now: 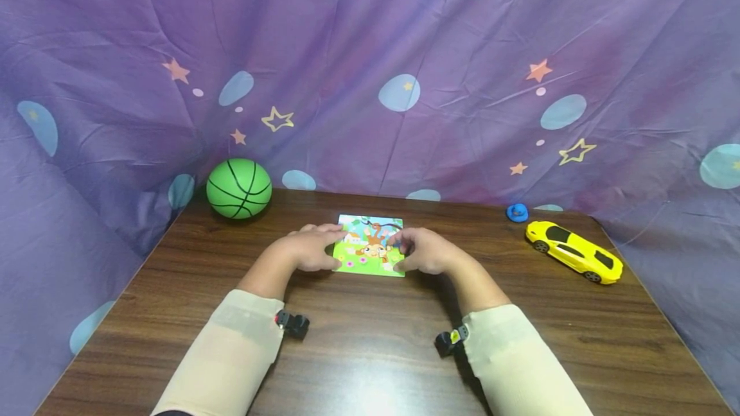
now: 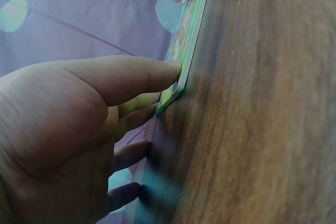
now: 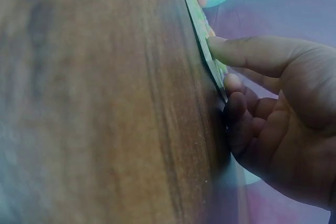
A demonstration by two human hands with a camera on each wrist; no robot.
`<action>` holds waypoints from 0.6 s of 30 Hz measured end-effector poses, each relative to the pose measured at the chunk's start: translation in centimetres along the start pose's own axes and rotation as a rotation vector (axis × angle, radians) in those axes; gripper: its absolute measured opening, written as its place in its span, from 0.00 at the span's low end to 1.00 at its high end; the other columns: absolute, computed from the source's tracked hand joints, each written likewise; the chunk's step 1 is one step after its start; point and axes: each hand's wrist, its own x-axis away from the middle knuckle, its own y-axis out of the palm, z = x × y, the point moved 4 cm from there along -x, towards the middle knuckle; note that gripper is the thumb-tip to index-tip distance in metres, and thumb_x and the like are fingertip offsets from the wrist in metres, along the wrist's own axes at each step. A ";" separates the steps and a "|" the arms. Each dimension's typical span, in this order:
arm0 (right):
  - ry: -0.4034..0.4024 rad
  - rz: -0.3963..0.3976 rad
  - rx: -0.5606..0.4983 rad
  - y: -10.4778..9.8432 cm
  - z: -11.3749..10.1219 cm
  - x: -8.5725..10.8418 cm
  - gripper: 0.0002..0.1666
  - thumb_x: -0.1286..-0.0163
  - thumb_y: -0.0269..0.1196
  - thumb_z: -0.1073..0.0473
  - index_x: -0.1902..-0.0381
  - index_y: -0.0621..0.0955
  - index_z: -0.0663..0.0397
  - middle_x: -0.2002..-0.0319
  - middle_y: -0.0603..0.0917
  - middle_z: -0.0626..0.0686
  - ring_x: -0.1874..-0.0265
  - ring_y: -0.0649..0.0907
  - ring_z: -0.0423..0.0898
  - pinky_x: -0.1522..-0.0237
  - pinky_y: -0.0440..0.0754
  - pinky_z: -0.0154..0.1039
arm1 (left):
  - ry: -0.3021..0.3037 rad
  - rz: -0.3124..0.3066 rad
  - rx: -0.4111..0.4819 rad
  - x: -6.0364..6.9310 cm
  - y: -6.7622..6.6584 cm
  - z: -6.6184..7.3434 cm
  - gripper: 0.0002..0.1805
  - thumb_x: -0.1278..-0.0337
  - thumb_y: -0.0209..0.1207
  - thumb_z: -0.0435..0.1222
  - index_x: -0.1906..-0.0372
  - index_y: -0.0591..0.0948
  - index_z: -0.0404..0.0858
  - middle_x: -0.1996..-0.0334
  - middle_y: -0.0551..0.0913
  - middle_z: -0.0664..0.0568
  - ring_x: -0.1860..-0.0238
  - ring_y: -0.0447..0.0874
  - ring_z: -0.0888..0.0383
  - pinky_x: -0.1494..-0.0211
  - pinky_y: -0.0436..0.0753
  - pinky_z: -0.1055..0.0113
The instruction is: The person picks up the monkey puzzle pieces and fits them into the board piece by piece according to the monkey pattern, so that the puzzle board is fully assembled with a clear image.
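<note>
A thin square board with a cartoon of an upside-down monkey lies at the middle of the wooden table. At its left side, my left hand holds it, the thumb on the near corner and fingers along the left edge; in the left wrist view that thumb touches the board's printed face. From the other side my right hand grips the right edge. The right wrist view shows the right thumb on the board's near edge, with the other fingers curled beside the corner.
A green ball with black lines sits at the back left of the table. Toward the back right are a small blue hat-shaped thing and a yellow toy car. A purple patterned curtain hangs behind.
</note>
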 end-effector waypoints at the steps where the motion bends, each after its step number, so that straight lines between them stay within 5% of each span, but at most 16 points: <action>1: -0.002 -0.003 0.014 0.0 0.0 0.0 0.30 0.45 0.81 0.57 0.43 0.86 0.51 0.57 0.84 0.53 0.57 0.80 0.46 0.50 0.81 0.40 | 0.001 0.001 0.000 0.0 0.0 0.0 0.43 0.31 0.63 0.54 0.14 0.61 0.58 0.11 0.53 0.60 0.12 0.50 0.41 0.15 0.52 0.27; 18: -0.018 -0.010 0.070 -0.1 0.6 0.0 0.28 0.40 0.79 0.54 0.40 0.89 0.47 0.56 0.88 0.51 0.54 0.83 0.45 0.44 0.83 0.45 | 0.000 -0.001 -0.008 0.0 -0.2 0.1 0.43 0.30 0.63 0.54 0.14 0.61 0.57 0.11 0.53 0.60 0.12 0.50 0.40 0.16 0.51 0.25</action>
